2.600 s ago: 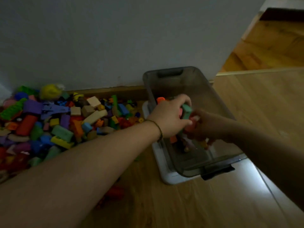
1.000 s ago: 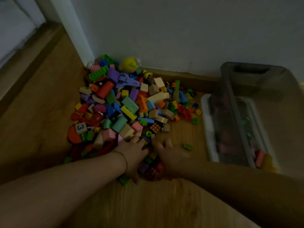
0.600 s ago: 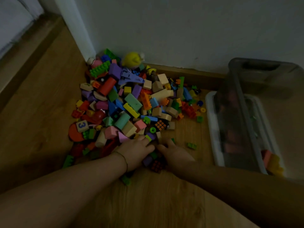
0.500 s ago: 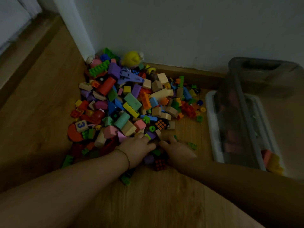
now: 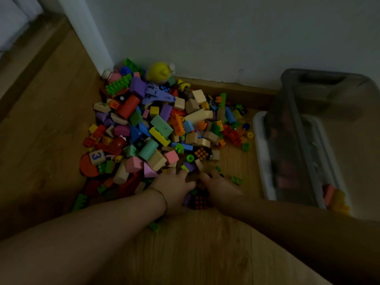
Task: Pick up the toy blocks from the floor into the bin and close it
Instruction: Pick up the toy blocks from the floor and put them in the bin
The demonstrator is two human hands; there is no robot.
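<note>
A heap of colourful toy blocks (image 5: pixel 158 128) lies on the wood floor against the wall. My left hand (image 5: pixel 172 187) and my right hand (image 5: pixel 219 186) rest palm down, side by side, on the heap's near edge. Their fingers curl over small blocks there. Between the two hands sits a dark puzzle cube (image 5: pixel 198 201), partly hidden. The bin (image 5: pixel 261 153) stands to the right with a pale rim. Its smoky lid (image 5: pixel 320 95) is raised over it. A few blocks (image 5: pixel 334 197) show inside the bin at its near end.
A white door frame (image 5: pixel 86 31) meets the wall at the heap's far left corner. A wooden skirting board (image 5: pixel 236 87) runs behind the heap. Loose green bricks (image 5: pixel 236 179) lie between the heap and the bin. Bare floor (image 5: pixel 195 254) stretches below my forearms.
Both hands left the bin and came down onto the near edge of the heap. Over the last second they have drawn closer together around the small blocks.
</note>
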